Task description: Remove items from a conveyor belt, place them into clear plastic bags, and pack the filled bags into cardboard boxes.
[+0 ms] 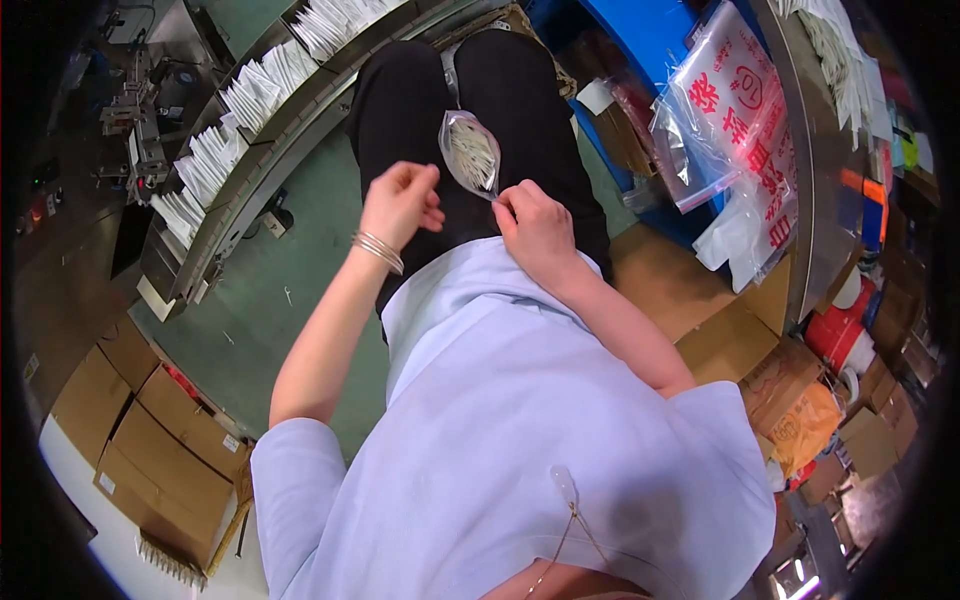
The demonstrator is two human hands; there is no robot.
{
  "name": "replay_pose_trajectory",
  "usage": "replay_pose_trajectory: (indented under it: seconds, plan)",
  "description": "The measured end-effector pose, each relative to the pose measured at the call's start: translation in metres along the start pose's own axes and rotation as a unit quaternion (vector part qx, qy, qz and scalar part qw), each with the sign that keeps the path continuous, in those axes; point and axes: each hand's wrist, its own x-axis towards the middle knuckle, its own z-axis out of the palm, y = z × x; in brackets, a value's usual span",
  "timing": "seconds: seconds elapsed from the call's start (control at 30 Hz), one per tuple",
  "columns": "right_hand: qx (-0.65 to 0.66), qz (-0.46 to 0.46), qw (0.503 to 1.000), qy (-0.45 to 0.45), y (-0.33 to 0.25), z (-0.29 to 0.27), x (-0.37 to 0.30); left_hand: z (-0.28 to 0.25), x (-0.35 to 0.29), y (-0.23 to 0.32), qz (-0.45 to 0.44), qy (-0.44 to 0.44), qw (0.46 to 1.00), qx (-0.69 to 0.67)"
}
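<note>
Over on the far left you've got the conveyor tray (262,150) loaded with rows of white sachets (212,165), well apart from where you're working. Your left hand (398,203) hangs over your lap, fingers curled loosely into a half fist, holding nothing I can make out and not touching the pouch.

The small clear plastic pouch (471,152) rests on your dark trousers (410,100), stuffed with pale little strips. Your right hand (535,225) pinches its lower corner, fingertips closed on the film.

My guess is it's light and floppy, and that thin film looks slick, so a one-corner pinch will let it swing or slide. I'd grab it by the flat sealed edge, both sides, rather than squeezing the bulging middle.

Further right is a bunch of bigger clear bags with red print (735,120) against the blue bin (650,35).
</note>
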Motion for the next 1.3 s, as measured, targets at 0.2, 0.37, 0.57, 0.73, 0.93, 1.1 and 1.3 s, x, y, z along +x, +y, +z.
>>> replay_pose_trajectory:
  seconds: [0.2,0.37,0.57,0.73,0.93,1.1,1.3]
  plan:
    - [-0.028,-0.045,0.999,-0.007,0.003,0.004,0.001,0.011,-0.014,-0.032,-0.107,-0.060,0.992,-0.036]
    - [-0.044,-0.064,0.997,-0.014,-0.004,0.001,0.007,0.021,-0.006,-0.039,-0.192,-0.096,0.966,-0.142]
    - [-0.069,-0.076,0.995,-0.009,-0.007,0.004,0.015,0.023,0.000,-0.041,-0.338,-0.218,0.850,-0.340]
    - [-0.046,-0.051,0.997,-0.024,-0.006,0.001,0.017,0.025,0.001,-0.048,-0.326,-0.283,0.802,-0.413]
    - [0.001,0.003,0.999,-0.038,-0.012,-0.006,0.023,0.041,0.008,-0.063,-0.307,-0.327,0.743,-0.497]
    - [0.005,0.035,0.998,-0.048,-0.015,-0.005,0.027,0.047,0.005,-0.064,-0.261,-0.283,0.776,-0.500]
    - [-0.029,-0.019,0.999,-0.037,-0.014,0.005,0.041,0.048,-0.004,-0.054,-0.264,-0.224,0.801,-0.488]
